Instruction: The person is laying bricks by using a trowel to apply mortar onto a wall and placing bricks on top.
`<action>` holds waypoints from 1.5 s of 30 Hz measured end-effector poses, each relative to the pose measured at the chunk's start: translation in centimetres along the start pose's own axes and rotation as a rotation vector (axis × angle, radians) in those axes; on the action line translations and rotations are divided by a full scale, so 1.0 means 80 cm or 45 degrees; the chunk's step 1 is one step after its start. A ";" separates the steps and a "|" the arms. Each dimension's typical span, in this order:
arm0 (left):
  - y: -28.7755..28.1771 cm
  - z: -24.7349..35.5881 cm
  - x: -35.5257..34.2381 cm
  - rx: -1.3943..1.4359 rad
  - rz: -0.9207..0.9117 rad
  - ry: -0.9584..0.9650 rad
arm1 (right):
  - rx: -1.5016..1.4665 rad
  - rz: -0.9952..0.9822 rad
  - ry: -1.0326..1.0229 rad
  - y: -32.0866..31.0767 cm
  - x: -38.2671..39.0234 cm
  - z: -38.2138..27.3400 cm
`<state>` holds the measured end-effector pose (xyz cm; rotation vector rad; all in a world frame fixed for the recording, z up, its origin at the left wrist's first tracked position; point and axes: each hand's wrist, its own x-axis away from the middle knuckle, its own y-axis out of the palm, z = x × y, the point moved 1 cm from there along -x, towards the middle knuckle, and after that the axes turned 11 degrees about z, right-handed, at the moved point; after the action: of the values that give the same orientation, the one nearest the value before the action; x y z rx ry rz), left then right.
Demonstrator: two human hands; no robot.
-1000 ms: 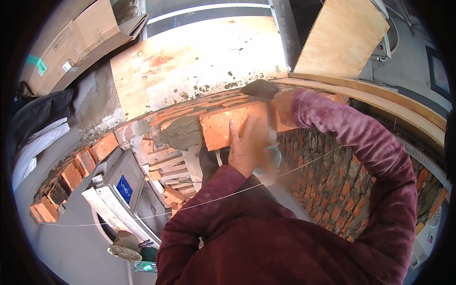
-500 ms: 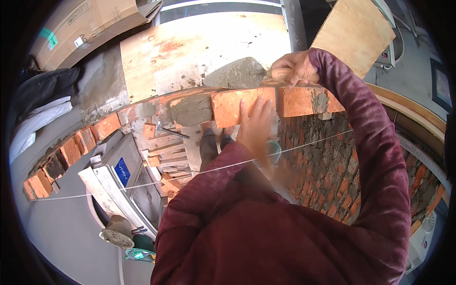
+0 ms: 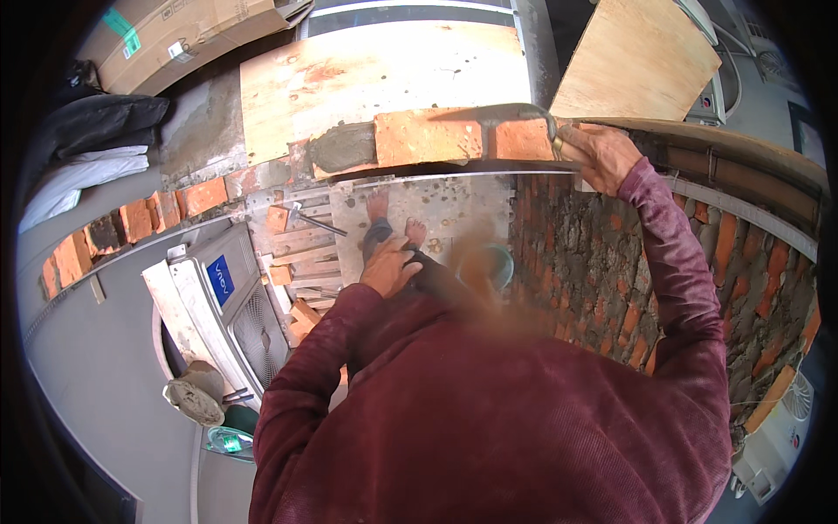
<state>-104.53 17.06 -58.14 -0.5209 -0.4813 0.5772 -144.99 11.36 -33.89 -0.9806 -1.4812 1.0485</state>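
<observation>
My right hand [image 3: 602, 155] is closed round the handle of a trowel. Its grey blade [image 3: 519, 113] lies over the top edge of the wall, seen nearly edge-on, above an orange brick [image 3: 522, 141]. Left of that brick, across a mortar joint, another orange brick [image 3: 423, 137] sits in the top course. Beyond its left end spreads a bed of wet grey mortar [image 3: 345, 147]. My left hand [image 3: 390, 266] is off the wall, low in front of my trouser leg, its fingers slightly bent and apart with nothing visible in them.
A white string line [image 3: 454, 175] runs along the near side of the wall. Below are a green bucket [image 3: 496, 266], a hammer [image 3: 319, 220] and an outdoor air-conditioning unit [image 3: 236, 288]. Plywood [image 3: 393, 74] lies beyond the wall; a cardboard box [image 3: 196, 39] stands at far left.
My left hand has let go of the brick and drawn back toward my body. The trowel has moved right and its blade has turned edge-on. The view has shifted, with the wall appearing higher.
</observation>
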 end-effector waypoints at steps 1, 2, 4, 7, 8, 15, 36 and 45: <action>0.000 -0.018 0.016 -0.009 -0.010 -0.072 | 0.013 0.078 0.057 0.000 0.012 -0.004; -0.003 -0.036 0.030 -0.019 -0.018 -0.137 | -0.053 0.141 0.116 -0.014 0.022 -0.009; -0.006 -0.070 0.075 0.073 0.221 -0.178 | -0.146 0.199 0.151 -0.051 0.053 -0.019; 0.004 -0.110 0.166 0.179 0.544 -0.392 | -0.381 0.220 0.213 -0.090 0.128 -0.040; 0.017 -0.128 0.209 0.184 0.607 -0.608 | -0.494 0.243 0.223 -0.092 0.152 -0.053; 0.110 -0.209 0.410 0.779 0.611 -1.490 | -0.766 -0.006 0.330 0.036 0.233 -0.080; 0.136 -0.193 0.558 0.922 0.724 -1.212 | -0.316 0.644 0.741 0.201 0.102 -0.128; 0.157 -0.199 0.594 1.042 0.943 -1.246 | -0.391 0.058 0.412 0.245 0.171 -0.147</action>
<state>-65.46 50.31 -64.43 0.4581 -0.9035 1.6690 -134.18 31.41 -47.77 -1.3373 -1.3752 0.6634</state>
